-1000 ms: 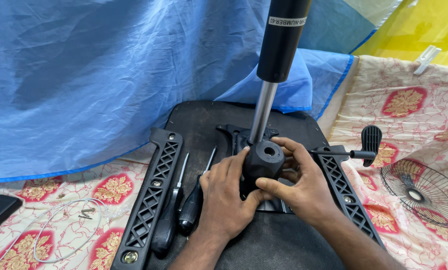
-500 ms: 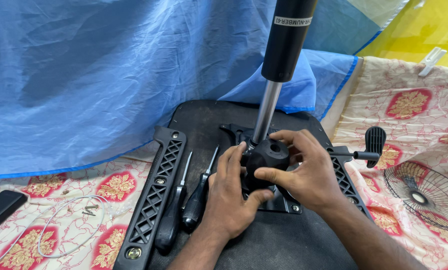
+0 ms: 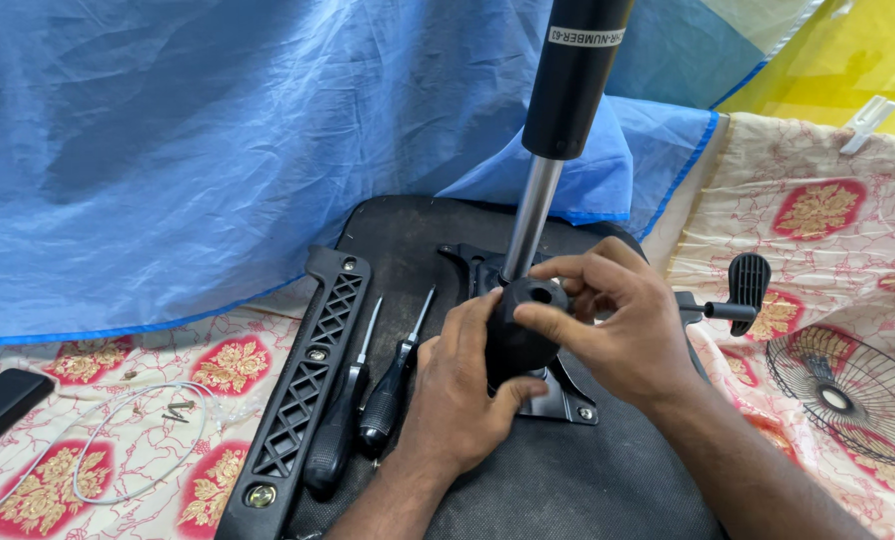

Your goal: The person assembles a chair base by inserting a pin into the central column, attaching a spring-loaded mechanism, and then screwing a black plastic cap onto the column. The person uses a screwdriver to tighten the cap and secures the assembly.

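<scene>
Left hand (image 3: pixel 463 400), right hand (image 3: pixel 623 335), both bare; forearms bare, no sleeves

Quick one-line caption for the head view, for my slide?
Both hands, left and right, grip a black knob at the base of a gas-lift cylinder on an upturned chair seat, two screwdrivers alongside.

Patterned cloth (image 3: pixel 818 215) spread on the floor

On it lie an upturned black chair seat (image 3: pixel 568 480) in the middle, a white cable (image 3: pixel 118 440) and dark phone (image 3: pixel 3 405) at left, and a fan grille (image 3: pixel 848 395) at right.
</scene>
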